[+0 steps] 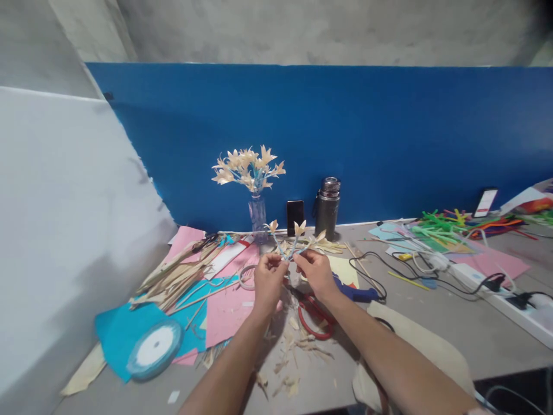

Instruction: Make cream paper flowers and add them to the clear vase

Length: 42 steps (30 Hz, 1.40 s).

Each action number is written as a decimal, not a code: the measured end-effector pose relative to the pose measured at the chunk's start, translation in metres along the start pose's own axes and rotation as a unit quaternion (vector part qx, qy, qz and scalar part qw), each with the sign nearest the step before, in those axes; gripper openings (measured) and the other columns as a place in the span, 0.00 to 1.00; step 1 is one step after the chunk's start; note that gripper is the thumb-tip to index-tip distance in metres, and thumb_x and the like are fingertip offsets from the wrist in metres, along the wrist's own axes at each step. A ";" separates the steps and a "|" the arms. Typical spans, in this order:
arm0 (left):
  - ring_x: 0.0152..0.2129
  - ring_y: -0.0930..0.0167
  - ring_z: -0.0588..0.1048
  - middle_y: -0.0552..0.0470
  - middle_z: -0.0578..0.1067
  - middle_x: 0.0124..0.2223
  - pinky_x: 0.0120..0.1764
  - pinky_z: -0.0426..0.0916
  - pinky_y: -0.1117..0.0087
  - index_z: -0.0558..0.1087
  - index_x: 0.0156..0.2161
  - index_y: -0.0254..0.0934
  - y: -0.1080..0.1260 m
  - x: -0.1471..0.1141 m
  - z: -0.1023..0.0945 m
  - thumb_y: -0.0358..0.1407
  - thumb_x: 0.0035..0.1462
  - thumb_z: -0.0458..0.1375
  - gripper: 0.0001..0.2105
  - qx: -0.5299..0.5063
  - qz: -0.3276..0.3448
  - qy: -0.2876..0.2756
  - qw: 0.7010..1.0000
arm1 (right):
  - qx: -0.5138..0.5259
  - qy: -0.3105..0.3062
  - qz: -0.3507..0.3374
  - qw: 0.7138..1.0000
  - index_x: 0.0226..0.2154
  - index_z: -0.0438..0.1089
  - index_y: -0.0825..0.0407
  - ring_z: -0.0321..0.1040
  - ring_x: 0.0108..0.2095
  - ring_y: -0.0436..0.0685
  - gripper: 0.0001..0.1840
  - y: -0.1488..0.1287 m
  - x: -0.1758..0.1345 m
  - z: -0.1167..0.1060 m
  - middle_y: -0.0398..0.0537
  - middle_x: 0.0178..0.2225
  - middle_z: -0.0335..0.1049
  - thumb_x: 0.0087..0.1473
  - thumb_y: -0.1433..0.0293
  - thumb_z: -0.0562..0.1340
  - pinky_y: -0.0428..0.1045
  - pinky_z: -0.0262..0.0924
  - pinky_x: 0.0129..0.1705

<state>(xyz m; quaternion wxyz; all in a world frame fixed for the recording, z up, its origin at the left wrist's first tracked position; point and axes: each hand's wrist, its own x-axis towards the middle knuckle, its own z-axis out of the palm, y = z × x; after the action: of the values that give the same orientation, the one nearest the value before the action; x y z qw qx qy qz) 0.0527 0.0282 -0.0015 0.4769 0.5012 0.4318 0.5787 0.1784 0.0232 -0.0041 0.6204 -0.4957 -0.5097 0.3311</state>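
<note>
Between my hands is a small sprig of pale cream flowers [299,229] on light-blue wrapped stems. My left hand [270,280] pinches the lower stems between thumb and fingers. From the other side, my right hand [317,275] is closed on the stem of one branch, its fingertips close to the left ones. The exact grip points are partly hidden by the fingers. Beneath the hands lies a pair of scissors with red handles [318,335], and a blue glue gun [360,294] rests beside my right wrist.
Behind stand a clear vase [258,216] of similar flowers, a phone [295,213] and a thermos [328,208]. Dried husk strips [179,274], coloured paper [222,314] and a ribbon roll [170,346] lie left. Cables, pipe cleaners [440,227] and a power strip [510,314] occupy the right.
</note>
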 end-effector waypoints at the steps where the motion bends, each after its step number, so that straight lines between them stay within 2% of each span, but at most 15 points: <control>1: 0.24 0.72 0.72 0.56 0.71 0.27 0.26 0.64 0.74 0.71 0.32 0.36 0.000 0.002 -0.001 0.39 0.46 0.67 0.11 -0.049 -0.049 -0.026 0.997 | -0.002 -0.009 -0.002 1.000 0.22 0.70 0.53 0.60 0.19 0.50 0.15 -0.002 0.000 -0.001 0.40 0.16 0.65 0.51 0.60 0.64 0.45 0.53 0.23; 3: 0.25 0.73 0.72 0.55 0.72 0.27 0.26 0.64 0.75 0.72 0.32 0.34 0.000 0.004 -0.002 0.41 0.44 0.69 0.14 -0.118 -0.099 -0.082 0.985 | -0.007 -0.029 -0.008 1.000 0.21 0.70 0.53 0.60 0.19 0.50 0.14 -0.005 0.000 -0.002 0.40 0.16 0.66 0.51 0.61 0.64 0.45 0.54 0.23; 5: 0.25 0.75 0.72 0.54 0.73 0.28 0.26 0.64 0.76 0.74 0.32 0.33 -0.001 0.006 -0.003 0.41 0.43 0.70 0.15 -0.151 -0.102 -0.101 0.978 | -0.013 -0.042 -0.022 0.999 0.21 0.71 0.53 0.62 0.21 0.51 0.14 -0.009 -0.001 -0.004 0.41 0.18 0.68 0.50 0.61 0.64 0.46 0.57 0.26; 8: 0.23 0.77 0.72 0.54 0.74 0.28 0.23 0.64 0.78 0.75 0.32 0.31 -0.001 0.008 -0.004 0.38 0.41 0.73 0.16 -0.209 -0.136 -0.076 0.966 | -0.029 -0.040 -0.038 0.998 0.22 0.74 0.54 0.64 0.24 0.52 0.12 -0.012 -0.001 -0.005 0.43 0.21 0.71 0.49 0.62 0.65 0.46 0.58 0.28; 11: 0.21 0.77 0.72 0.54 0.74 0.27 0.23 0.67 0.78 0.74 0.31 0.31 -0.003 0.010 -0.004 0.35 0.40 0.74 0.15 -0.269 -0.188 -0.059 0.943 | 0.000 -0.001 -0.003 1.000 0.27 0.77 0.55 0.62 0.20 0.50 0.13 -0.011 0.001 -0.005 0.46 0.23 0.74 0.48 0.60 0.66 0.46 0.54 0.23; 13: 0.21 0.78 0.72 0.54 0.74 0.26 0.24 0.69 0.78 0.73 0.31 0.32 -0.005 0.010 -0.003 0.32 0.44 0.72 0.12 -0.286 -0.207 -0.058 0.934 | 0.057 0.020 0.027 0.998 0.31 0.77 0.56 0.60 0.19 0.49 0.16 -0.011 0.001 -0.003 0.48 0.25 0.76 0.46 0.59 0.68 0.45 0.52 0.20; 16: 0.22 0.78 0.73 0.53 0.74 0.27 0.25 0.72 0.78 0.72 0.31 0.31 -0.006 0.009 -0.002 0.29 0.51 0.67 0.07 -0.311 -0.230 -0.064 0.920 | 0.104 0.015 0.033 0.994 0.32 0.77 0.56 0.59 0.19 0.49 0.17 -0.009 -0.001 -0.001 0.50 0.26 0.76 0.45 0.59 0.68 0.45 0.51 0.19; 20: 0.22 0.77 0.74 0.51 0.76 0.28 0.25 0.73 0.78 0.73 0.33 0.30 -0.005 0.007 0.000 0.27 0.56 0.63 0.02 -0.332 -0.251 -0.078 0.906 | 0.082 -0.001 0.012 0.997 0.32 0.78 0.56 0.62 0.20 0.50 0.16 -0.004 -0.001 -0.001 0.46 0.22 0.74 0.46 0.60 0.68 0.45 0.56 0.23; 24: 0.21 0.76 0.74 0.50 0.75 0.27 0.25 0.74 0.76 0.74 0.34 0.29 -0.003 0.005 0.000 0.28 0.58 0.60 0.02 -0.348 -0.268 -0.082 0.895 | 0.042 0.005 -0.004 0.999 0.33 0.78 0.56 0.64 0.22 0.51 0.17 0.000 0.000 -0.004 0.47 0.25 0.75 0.47 0.59 0.68 0.46 0.60 0.26; 29: 0.20 0.76 0.74 0.50 0.75 0.27 0.23 0.72 0.77 0.75 0.33 0.28 -0.002 0.004 -0.001 0.28 0.55 0.63 0.03 -0.329 -0.256 -0.097 0.904 | -0.043 -0.020 -0.039 0.998 0.31 0.77 0.55 0.68 0.27 0.53 0.15 -0.007 -0.001 -0.007 0.47 0.27 0.76 0.52 0.59 0.65 0.47 0.62 0.31; 35: 0.21 0.78 0.71 0.54 0.74 0.26 0.22 0.72 0.77 0.75 0.29 0.30 0.001 0.002 0.000 0.29 0.44 0.71 0.09 -0.313 -0.227 -0.085 0.918 | -0.144 0.001 -0.099 0.985 0.29 0.77 0.54 0.71 0.29 0.55 0.12 -0.017 -0.004 -0.007 0.48 0.27 0.77 0.54 0.63 0.62 0.47 0.62 0.34; 42: 0.21 0.79 0.69 0.55 0.74 0.27 0.23 0.71 0.78 0.76 0.30 0.30 0.004 0.001 0.001 0.36 0.35 0.75 0.17 -0.288 -0.194 -0.093 0.933 | -0.176 -0.021 -0.116 0.977 0.21 0.73 0.54 0.67 0.24 0.52 0.14 -0.021 -0.003 -0.007 0.45 0.22 0.73 0.54 0.64 0.61 0.46 0.58 0.30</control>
<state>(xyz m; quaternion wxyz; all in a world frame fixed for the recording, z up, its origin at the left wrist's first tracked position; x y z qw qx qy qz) 0.0528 0.0282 0.0030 0.7418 0.3007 0.2889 0.5253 0.1826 0.0128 0.0151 0.5464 -0.5275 -0.6272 0.1726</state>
